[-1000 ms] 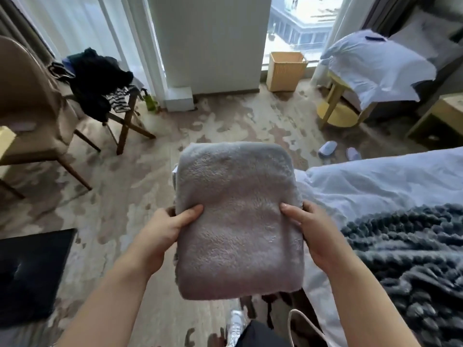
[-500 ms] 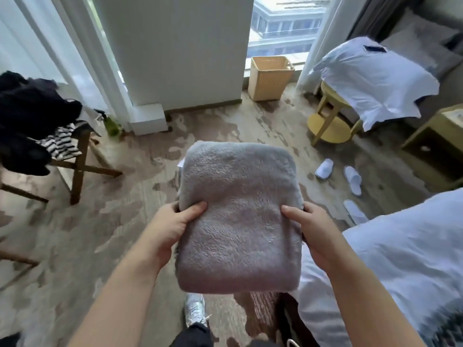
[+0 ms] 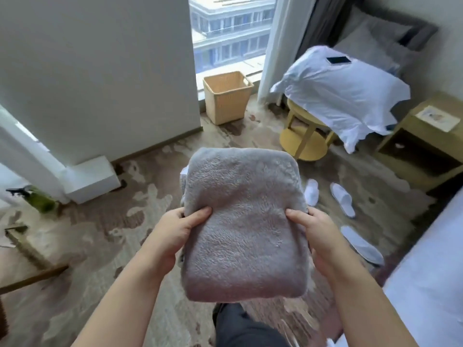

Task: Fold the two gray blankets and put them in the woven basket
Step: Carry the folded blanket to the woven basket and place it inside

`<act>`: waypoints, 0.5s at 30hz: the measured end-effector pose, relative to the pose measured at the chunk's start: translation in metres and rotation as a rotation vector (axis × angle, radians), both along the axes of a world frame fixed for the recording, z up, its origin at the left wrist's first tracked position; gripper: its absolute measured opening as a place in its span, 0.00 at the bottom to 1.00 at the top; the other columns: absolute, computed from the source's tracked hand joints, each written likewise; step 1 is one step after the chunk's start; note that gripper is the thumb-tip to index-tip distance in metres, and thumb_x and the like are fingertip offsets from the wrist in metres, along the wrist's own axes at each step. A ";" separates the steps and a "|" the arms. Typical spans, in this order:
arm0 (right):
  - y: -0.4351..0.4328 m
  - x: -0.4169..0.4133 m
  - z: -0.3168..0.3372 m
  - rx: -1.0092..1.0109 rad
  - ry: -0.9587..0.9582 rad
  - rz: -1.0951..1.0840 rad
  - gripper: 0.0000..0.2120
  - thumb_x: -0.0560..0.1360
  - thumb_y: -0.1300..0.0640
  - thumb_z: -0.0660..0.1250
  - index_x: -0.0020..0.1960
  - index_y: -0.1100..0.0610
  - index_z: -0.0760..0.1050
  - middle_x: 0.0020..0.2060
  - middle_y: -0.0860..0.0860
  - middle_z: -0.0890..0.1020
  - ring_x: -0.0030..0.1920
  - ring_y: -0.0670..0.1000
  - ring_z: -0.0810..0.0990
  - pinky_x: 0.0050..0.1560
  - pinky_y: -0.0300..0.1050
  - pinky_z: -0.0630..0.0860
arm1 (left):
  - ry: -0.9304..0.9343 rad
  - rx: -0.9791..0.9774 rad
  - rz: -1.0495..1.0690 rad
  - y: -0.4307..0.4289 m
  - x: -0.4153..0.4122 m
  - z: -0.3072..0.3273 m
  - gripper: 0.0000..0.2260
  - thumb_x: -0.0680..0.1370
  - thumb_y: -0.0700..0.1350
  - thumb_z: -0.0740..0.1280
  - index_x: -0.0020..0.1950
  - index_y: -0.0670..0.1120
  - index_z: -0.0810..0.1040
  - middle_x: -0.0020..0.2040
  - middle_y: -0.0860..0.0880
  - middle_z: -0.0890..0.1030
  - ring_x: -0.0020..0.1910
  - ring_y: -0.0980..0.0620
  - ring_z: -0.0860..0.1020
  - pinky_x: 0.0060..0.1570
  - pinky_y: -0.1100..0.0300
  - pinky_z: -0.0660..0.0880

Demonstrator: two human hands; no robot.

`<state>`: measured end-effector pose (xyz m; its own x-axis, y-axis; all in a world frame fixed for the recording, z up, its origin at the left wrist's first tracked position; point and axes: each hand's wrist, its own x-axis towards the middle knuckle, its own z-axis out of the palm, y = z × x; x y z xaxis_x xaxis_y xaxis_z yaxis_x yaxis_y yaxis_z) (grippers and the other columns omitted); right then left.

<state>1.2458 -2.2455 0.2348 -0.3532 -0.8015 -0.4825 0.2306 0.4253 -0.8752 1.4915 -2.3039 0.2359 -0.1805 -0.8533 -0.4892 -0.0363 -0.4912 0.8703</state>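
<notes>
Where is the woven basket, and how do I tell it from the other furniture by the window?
Look to the tall window at the far end of the room. On the floor below it, between the white wall and the pale curtain, stands the woven basket. It is a tan, open-topped, square bin with a handle cut-out, unlike the round yellow table to its right.
</notes>
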 end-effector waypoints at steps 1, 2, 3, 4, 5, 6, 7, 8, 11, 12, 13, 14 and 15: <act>-0.038 -0.003 -0.002 0.002 -0.020 0.015 0.08 0.74 0.61 0.68 0.51 0.62 0.79 0.44 0.59 0.85 0.45 0.59 0.85 0.44 0.50 0.81 | -0.009 -0.003 0.030 -0.030 -0.002 -0.001 0.10 0.72 0.47 0.73 0.47 0.41 0.83 0.43 0.46 0.86 0.43 0.50 0.84 0.41 0.61 0.76; -0.074 -0.005 -0.002 0.006 -0.033 0.035 0.08 0.73 0.61 0.68 0.52 0.63 0.79 0.45 0.60 0.85 0.46 0.60 0.84 0.47 0.52 0.80 | -0.028 -0.005 0.063 -0.059 -0.003 0.001 0.09 0.72 0.47 0.73 0.46 0.41 0.84 0.43 0.47 0.86 0.42 0.51 0.84 0.41 0.61 0.76; -0.107 -0.006 0.002 0.006 -0.041 0.051 0.09 0.73 0.60 0.69 0.51 0.62 0.79 0.44 0.60 0.85 0.46 0.59 0.84 0.48 0.53 0.79 | -0.049 -0.004 0.088 -0.086 -0.005 0.005 0.09 0.72 0.47 0.73 0.46 0.42 0.84 0.43 0.47 0.86 0.42 0.52 0.84 0.41 0.60 0.75; -0.139 -0.007 0.006 -0.003 -0.049 0.065 0.08 0.73 0.60 0.69 0.51 0.62 0.79 0.43 0.59 0.85 0.44 0.59 0.85 0.47 0.53 0.79 | -0.054 -0.007 0.107 -0.113 -0.005 0.010 0.09 0.71 0.48 0.74 0.46 0.43 0.84 0.43 0.48 0.86 0.41 0.52 0.84 0.40 0.61 0.75; -0.170 -0.008 0.011 -0.017 -0.060 0.085 0.07 0.72 0.60 0.69 0.50 0.61 0.79 0.42 0.59 0.85 0.42 0.58 0.85 0.46 0.52 0.79 | -0.047 -0.012 0.127 -0.138 -0.005 0.016 0.10 0.70 0.49 0.74 0.46 0.44 0.84 0.43 0.48 0.86 0.41 0.53 0.84 0.39 0.61 0.75; -0.199 -0.009 0.017 -0.029 -0.076 0.107 0.07 0.72 0.61 0.69 0.49 0.61 0.79 0.42 0.59 0.85 0.42 0.58 0.85 0.45 0.51 0.79 | -0.043 -0.018 0.148 -0.162 -0.004 0.023 0.11 0.69 0.50 0.75 0.46 0.44 0.84 0.43 0.47 0.86 0.41 0.52 0.84 0.38 0.62 0.75; -0.226 -0.009 0.022 -0.038 -0.091 0.125 0.07 0.72 0.61 0.69 0.49 0.62 0.79 0.42 0.60 0.85 0.41 0.59 0.85 0.45 0.52 0.79 | -0.046 -0.026 0.168 -0.184 -0.003 0.029 0.13 0.66 0.52 0.75 0.45 0.45 0.85 0.43 0.47 0.86 0.41 0.52 0.84 0.37 0.62 0.76; -0.251 -0.011 0.026 -0.045 -0.101 0.142 0.07 0.72 0.62 0.69 0.49 0.62 0.79 0.42 0.60 0.85 0.41 0.59 0.85 0.45 0.53 0.79 | -0.049 -0.035 0.184 -0.207 -0.003 0.034 0.15 0.64 0.53 0.76 0.43 0.45 0.85 0.43 0.47 0.86 0.41 0.51 0.84 0.38 0.61 0.76; -0.318 -0.019 0.026 -0.039 -0.122 0.168 0.06 0.72 0.62 0.69 0.48 0.62 0.79 0.41 0.60 0.85 0.40 0.58 0.85 0.40 0.48 0.80 | -0.052 -0.030 0.191 -0.278 -0.009 0.038 0.19 0.59 0.55 0.76 0.43 0.44 0.85 0.43 0.45 0.86 0.42 0.48 0.84 0.44 0.56 0.77; -0.340 -0.024 0.023 -0.030 -0.130 0.160 0.06 0.72 0.62 0.69 0.48 0.62 0.79 0.40 0.59 0.85 0.39 0.57 0.85 0.37 0.46 0.80 | -0.053 -0.021 0.173 -0.305 -0.013 0.036 0.19 0.59 0.54 0.77 0.43 0.43 0.85 0.44 0.45 0.86 0.43 0.47 0.84 0.46 0.55 0.77; -0.362 -0.030 0.020 -0.021 -0.134 0.145 0.06 0.72 0.63 0.68 0.49 0.63 0.79 0.40 0.58 0.85 0.37 0.56 0.85 0.33 0.43 0.79 | -0.056 -0.011 0.152 -0.333 -0.020 0.032 0.18 0.60 0.54 0.76 0.43 0.43 0.85 0.44 0.44 0.86 0.43 0.47 0.84 0.46 0.55 0.77; -0.383 -0.036 0.015 -0.012 -0.130 0.125 0.06 0.73 0.63 0.68 0.49 0.63 0.79 0.39 0.58 0.85 0.36 0.54 0.85 0.30 0.41 0.77 | -0.059 -0.002 0.130 -0.362 -0.028 0.026 0.16 0.61 0.52 0.76 0.43 0.43 0.85 0.44 0.44 0.86 0.43 0.47 0.85 0.45 0.55 0.77; -0.405 -0.045 0.011 0.001 -0.123 0.101 0.06 0.73 0.63 0.68 0.49 0.63 0.78 0.38 0.57 0.85 0.34 0.53 0.84 0.28 0.38 0.76 | -0.058 0.004 0.110 -0.392 -0.038 0.019 0.14 0.63 0.50 0.76 0.42 0.42 0.85 0.43 0.44 0.86 0.42 0.47 0.84 0.44 0.56 0.77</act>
<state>1.2012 -2.6502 0.2457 -0.2090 -0.8297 -0.5176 0.2921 0.4522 -0.8427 1.4533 -2.6962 0.2548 -0.0574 -0.8646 -0.4992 -0.0323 -0.4981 0.8665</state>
